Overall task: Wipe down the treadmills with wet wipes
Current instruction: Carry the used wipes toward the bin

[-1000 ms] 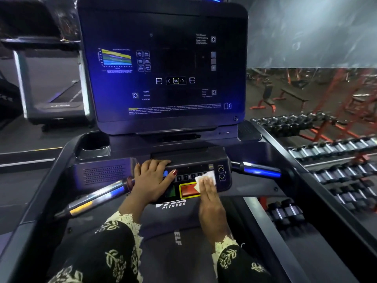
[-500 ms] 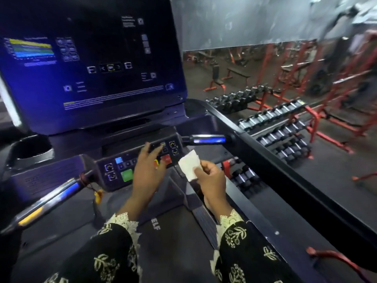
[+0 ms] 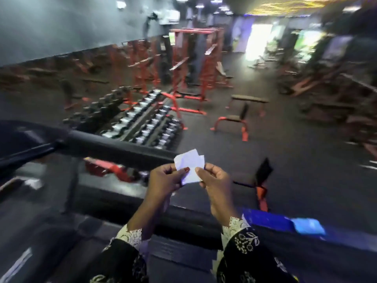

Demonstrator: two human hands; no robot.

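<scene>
A small white wet wipe point(image 3: 189, 165) is held up in front of me over the treadmill's right side. My left hand point(image 3: 166, 180) pinches its left edge with thumb and fingers. My right hand point(image 3: 214, 179) pinches its right edge. The wipe looks partly folded, with two corners sticking up. The treadmill's black right side rail point(image 3: 114, 149) runs across below and behind the hands. The console and screen are out of view.
A dumbbell rack point(image 3: 140, 121) with several dumbbells stands just beyond the rail. Red weight benches point(image 3: 234, 119) and red squat racks point(image 3: 193, 64) fill the gym floor further off. A blue-lit bar point(image 3: 285, 222) crosses at lower right.
My view has swung right, away from the console. My left hand left the control panel and joined the right hand on the wipe, which was lifted off the buttons.
</scene>
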